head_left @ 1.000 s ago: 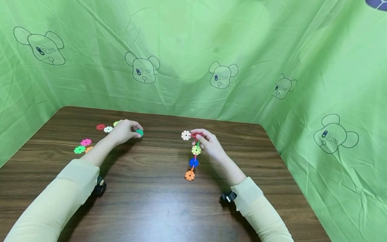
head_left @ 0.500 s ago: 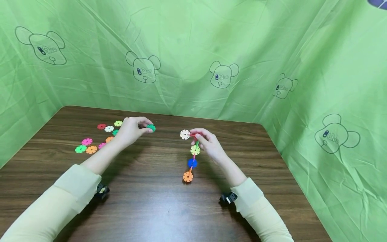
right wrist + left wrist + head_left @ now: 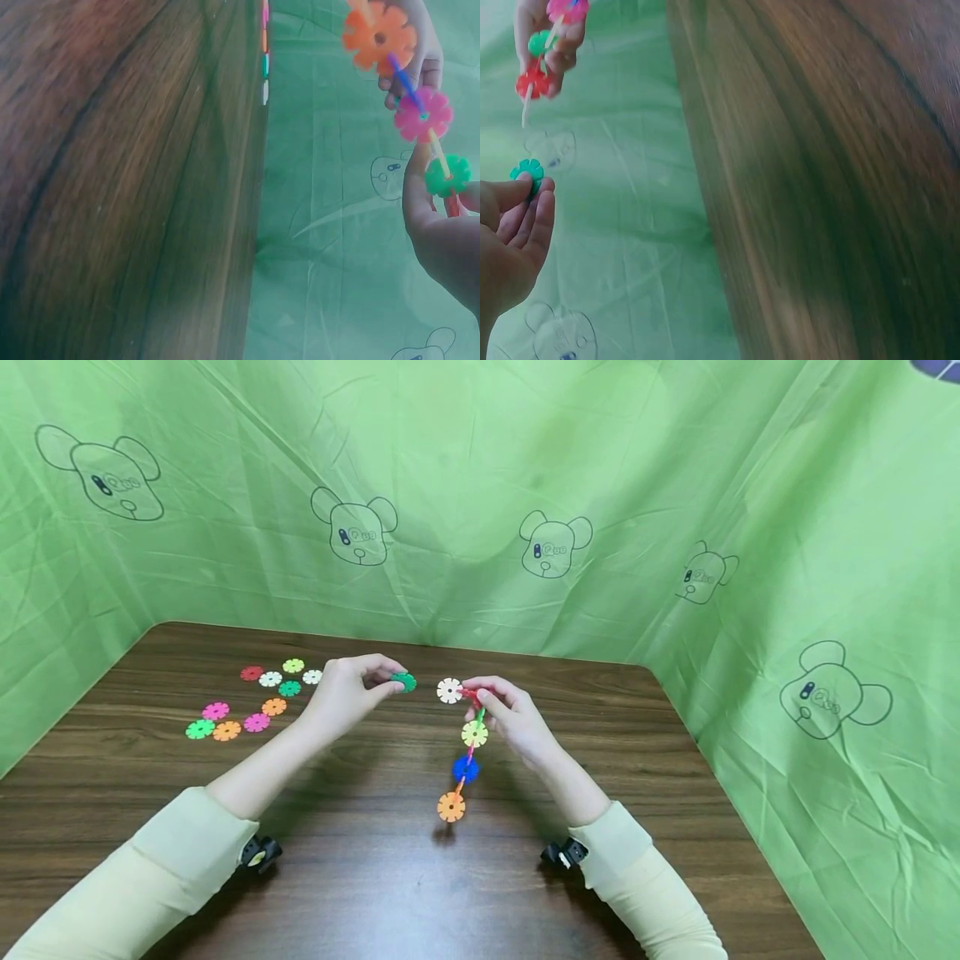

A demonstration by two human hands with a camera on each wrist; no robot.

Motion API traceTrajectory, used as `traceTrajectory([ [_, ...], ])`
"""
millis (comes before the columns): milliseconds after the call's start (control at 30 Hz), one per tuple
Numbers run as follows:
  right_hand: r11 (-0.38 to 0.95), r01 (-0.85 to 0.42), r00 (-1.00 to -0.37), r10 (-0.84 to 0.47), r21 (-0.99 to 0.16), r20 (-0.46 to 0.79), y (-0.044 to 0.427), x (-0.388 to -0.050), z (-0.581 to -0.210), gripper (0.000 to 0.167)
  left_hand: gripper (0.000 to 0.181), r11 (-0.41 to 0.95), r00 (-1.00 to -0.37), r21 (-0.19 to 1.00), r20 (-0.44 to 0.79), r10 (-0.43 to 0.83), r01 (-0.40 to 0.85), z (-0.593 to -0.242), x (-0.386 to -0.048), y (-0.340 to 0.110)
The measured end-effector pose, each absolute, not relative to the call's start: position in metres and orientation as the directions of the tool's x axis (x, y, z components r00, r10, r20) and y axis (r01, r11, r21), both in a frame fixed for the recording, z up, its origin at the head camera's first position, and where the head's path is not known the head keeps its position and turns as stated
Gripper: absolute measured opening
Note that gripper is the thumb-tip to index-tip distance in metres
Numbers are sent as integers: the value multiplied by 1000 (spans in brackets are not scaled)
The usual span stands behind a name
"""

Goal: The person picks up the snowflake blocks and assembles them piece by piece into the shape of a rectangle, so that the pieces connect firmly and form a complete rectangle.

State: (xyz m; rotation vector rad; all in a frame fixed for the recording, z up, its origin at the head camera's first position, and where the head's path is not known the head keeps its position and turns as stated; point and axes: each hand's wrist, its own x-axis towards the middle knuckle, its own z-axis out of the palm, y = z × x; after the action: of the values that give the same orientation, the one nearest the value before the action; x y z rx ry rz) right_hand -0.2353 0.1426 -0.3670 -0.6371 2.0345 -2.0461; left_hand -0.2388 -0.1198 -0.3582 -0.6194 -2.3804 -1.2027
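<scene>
Now | left grip (image 3: 347, 692) pinches green disc (image 3: 405, 682) | right grip (image 3: 519, 717) holds disc chain (image 3: 466, 769) | gap between | table edge (image 3: 420, 649) beyond

loose discs (image 3: 273, 707) — on table (image 3: 360, 877), left of chain (image 3: 474, 734)

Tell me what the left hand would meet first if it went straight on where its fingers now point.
Most likely the white disc, at the end of the chain in the right hand, beyond the pinched green disc; depth is unclear.
</scene>
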Motion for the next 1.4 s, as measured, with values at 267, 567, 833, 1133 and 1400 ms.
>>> traceTrajectory([
  [267, -76, -139, -882, -444, -987, 159, 139, -230, -364, 31, 13, 463, -762, 631, 624, 174, 623, -356, -226, -105],
  [567, -57, -100, -876, -468, -993, 115, 136, -227, -361, 33, 17, 452, -663, 539, 727, 175, 710, -361, -222, -97],
  [833, 22, -102, -880, -468, -995, 80, 135, -224, -358, 30, 15, 446, -660, 535, 727, 191, 718, -366, -219, -94],
  [1133, 204, -308, -887, -415, -929, 203, 125, -207, -335, 34, 16, 443, -676, 553, 714, 185, 706, -366, -214, -92],
  [1400, 306, -314, -901, -394, -899, 181, 123, -202, -326, 32, 13, 427, -670, 553, 716, 196, 715, -366, -210, -89],
])
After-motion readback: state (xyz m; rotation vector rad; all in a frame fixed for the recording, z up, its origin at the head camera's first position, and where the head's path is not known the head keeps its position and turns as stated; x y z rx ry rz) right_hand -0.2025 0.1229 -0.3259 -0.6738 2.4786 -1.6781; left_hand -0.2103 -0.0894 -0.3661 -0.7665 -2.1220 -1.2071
